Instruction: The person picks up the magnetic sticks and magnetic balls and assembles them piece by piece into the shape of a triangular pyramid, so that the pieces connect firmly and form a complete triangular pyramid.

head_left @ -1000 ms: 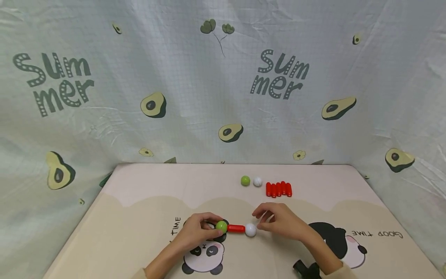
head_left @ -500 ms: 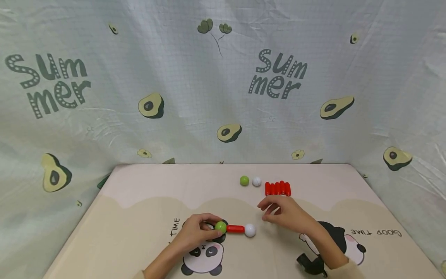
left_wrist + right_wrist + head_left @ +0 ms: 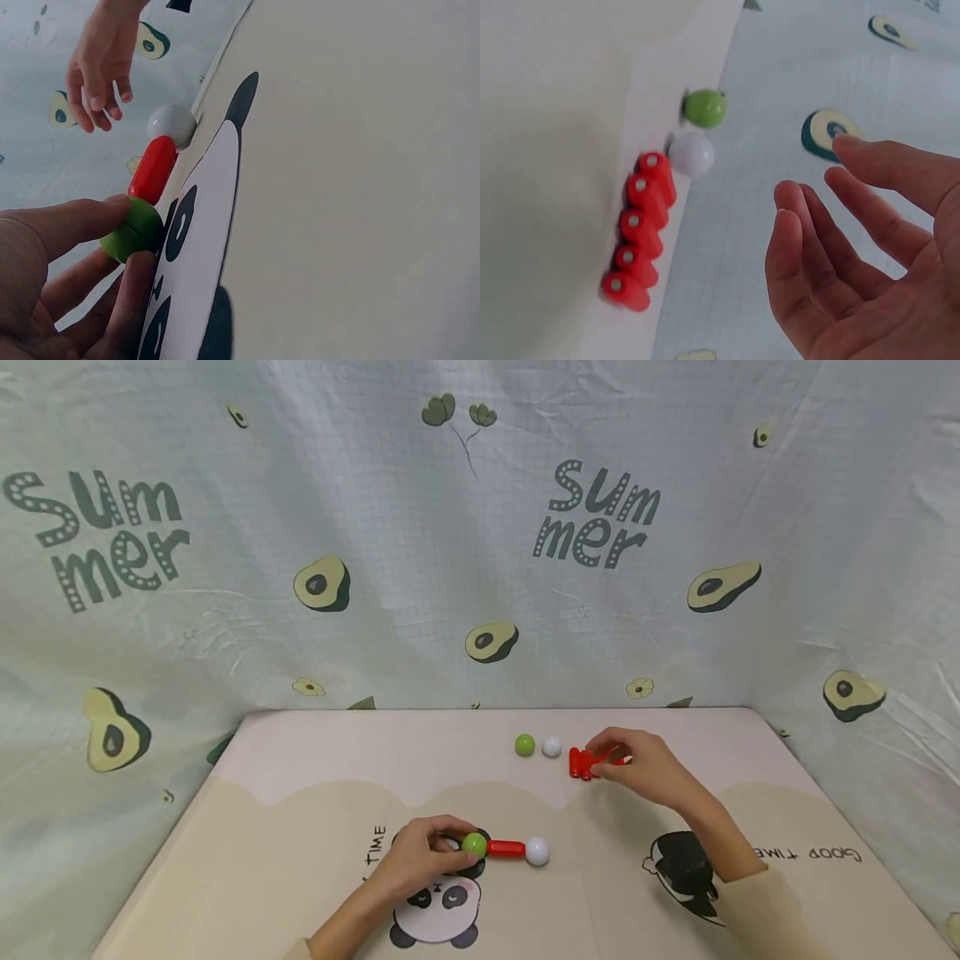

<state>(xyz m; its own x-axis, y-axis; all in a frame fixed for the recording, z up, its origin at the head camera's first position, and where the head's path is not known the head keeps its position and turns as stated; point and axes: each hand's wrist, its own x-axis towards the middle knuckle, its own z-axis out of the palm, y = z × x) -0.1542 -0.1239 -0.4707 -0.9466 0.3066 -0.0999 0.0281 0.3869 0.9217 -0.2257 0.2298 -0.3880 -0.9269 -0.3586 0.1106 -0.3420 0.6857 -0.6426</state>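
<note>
My left hand pinches a green ball between thumb and fingers, low over the table mat. From that ball a red rod runs rightward to a white ball, all joined in one line. My right hand hovers at a row of several red rods, hiding part of the row in the head view. In the right wrist view its fingers are loosely bent, with nothing between them. The rods lie side by side and show small metal-looking dots at their ends.
A loose green ball and a loose white ball lie left of the rod row, near the mat's back edge. Behind the table mat hangs a curtain printed with avocados.
My right hand has moved from beside the joined white ball, back and to the right, to the row of red rods. The left hand keeps its pinch on the green ball.
</note>
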